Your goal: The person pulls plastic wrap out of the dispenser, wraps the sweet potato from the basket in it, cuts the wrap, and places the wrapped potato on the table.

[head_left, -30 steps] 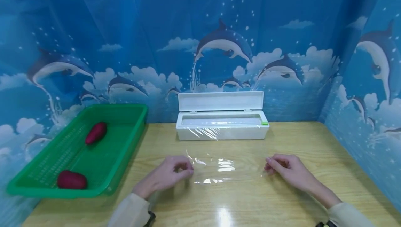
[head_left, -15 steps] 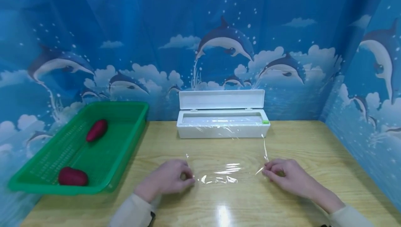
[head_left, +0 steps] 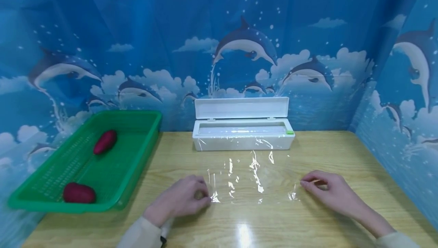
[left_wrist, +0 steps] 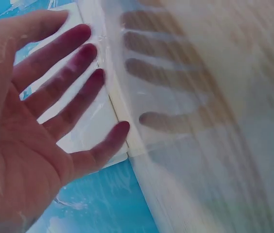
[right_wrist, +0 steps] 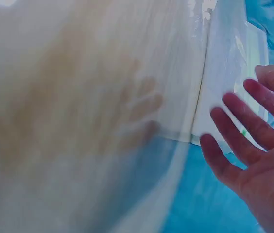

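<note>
A sheet of clear plastic wrap point(head_left: 254, 175) runs from a white wrap dispenser point(head_left: 243, 142) toward the front of the wooden table, with wrinkled glints over it. At its left front corner is my left hand point(head_left: 183, 196), thumb and forefinger bent toward each other. In the left wrist view its fingers point(left_wrist: 78, 109) are spread, the thumb tip apart from the forefinger. My right hand point(head_left: 333, 193) is just right of the wrap's right edge, a small gap from it. The right wrist view shows these fingers point(right_wrist: 239, 138) spread, with nothing visible between them.
The dispenser's lid point(head_left: 241, 108) stands raised, with a green slider point(head_left: 289, 132) at its right end. On the left, a green basket point(head_left: 137, 164) holds two dark red oblong vegetables point(head_left: 105, 142). A dolphin-printed curtain point(head_left: 164, 31) closes off the back and sides.
My right hand has moved right, off the wrap's edge. The wrap, smoother before, is now more wrinkled and slack. My left hand has shifted slightly toward the front.
</note>
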A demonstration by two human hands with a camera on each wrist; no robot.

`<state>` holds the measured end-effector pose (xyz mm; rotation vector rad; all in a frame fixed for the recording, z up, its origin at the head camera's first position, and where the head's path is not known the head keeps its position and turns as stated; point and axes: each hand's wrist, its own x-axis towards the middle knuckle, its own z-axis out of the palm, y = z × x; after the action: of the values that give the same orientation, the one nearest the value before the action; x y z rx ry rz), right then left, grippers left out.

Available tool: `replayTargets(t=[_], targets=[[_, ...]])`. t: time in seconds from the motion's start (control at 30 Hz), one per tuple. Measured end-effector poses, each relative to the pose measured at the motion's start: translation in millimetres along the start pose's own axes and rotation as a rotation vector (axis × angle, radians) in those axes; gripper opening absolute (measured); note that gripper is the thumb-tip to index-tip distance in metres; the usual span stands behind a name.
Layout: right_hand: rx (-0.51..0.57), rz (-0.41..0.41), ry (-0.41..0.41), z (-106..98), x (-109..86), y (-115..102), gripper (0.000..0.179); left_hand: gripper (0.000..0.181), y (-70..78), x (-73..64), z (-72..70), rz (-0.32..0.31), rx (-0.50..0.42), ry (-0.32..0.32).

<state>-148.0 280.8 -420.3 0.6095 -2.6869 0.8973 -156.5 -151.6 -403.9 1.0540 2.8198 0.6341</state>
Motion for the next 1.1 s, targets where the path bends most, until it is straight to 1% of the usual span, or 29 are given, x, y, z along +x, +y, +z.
replayTargets(t=[0.07, 0.1, 0.13, 0.17, 0.23, 0.33, 0.43, 0.5, 0.63, 0.73, 0.83, 0.97, 1.1], targets=[[-0.103, -0.146, 0.055, 3.0, 5.3, -0.7, 0.023, 0.008, -0.9, -1.5, -0.2, 0.012, -0.029, 0.041], [-0.154, -0.205, 0.067, 4.2, 8.2, -1.6, 0.027, 0.007, -1.2, -1.8, -0.6, 0.017, -0.034, 0.061], [-0.202, -0.242, 0.065, 5.3, 11.2, -2.5, 0.031, 0.008, -1.4, -2.0, -1.1, 0.016, -0.034, 0.078], [-0.243, -0.257, 0.047, 6.0, 13.6, -4.0, 0.034, 0.009, -1.4, -1.9, -1.8, 0.017, -0.028, 0.094], [-0.295, -0.253, -0.015, 7.2, 17.7, -6.5, 0.040, 0.013, -0.8, -1.2, -3.7, 0.015, -0.003, 0.119], [-0.348, -0.242, -0.099, 8.9, 21.6, -9.4, 0.048, 0.020, -1.7, 0.7, -6.8, 0.025, 0.072, 0.165], [-0.367, -0.257, -0.130, 10.9, 23.8, -10.4, 0.052, 0.027, -4.4, 2.6, -11.3, 0.046, 0.168, 0.208], [-0.382, -0.251, -0.144, 12.2, 24.2, -10.5, 0.052, 0.031, -6.8, 3.1, -15.0, 0.055, 0.221, 0.219], [-0.409, -0.215, -0.198, 13.6, 23.7, -9.5, 0.055, 0.033, -9.9, 2.9, -24.8, 0.054, 0.288, 0.199], [-0.426, -0.204, -0.226, 14.4, 23.4, -8.9, 0.054, 0.033, -11.1, 3.4, -32.5, 0.051, 0.312, 0.185], [-0.434, -0.191, -0.242, 15.2, 23.3, -9.1, 0.052, 0.034, -11.5, 5.6, -40.2, 0.053, 0.327, 0.185], [-0.433, -0.167, -0.259, 16.6, 23.9, -10.2, 0.052, 0.036, -10.8, 11.5, -50.4, 0.016, 0.341, 0.161], [-0.431, -0.163, -0.273, 17.7, 25.4, -11.5, 0.052, 0.038, -9.3, 18.1, -62.2, -0.028, 0.346, 0.129]])
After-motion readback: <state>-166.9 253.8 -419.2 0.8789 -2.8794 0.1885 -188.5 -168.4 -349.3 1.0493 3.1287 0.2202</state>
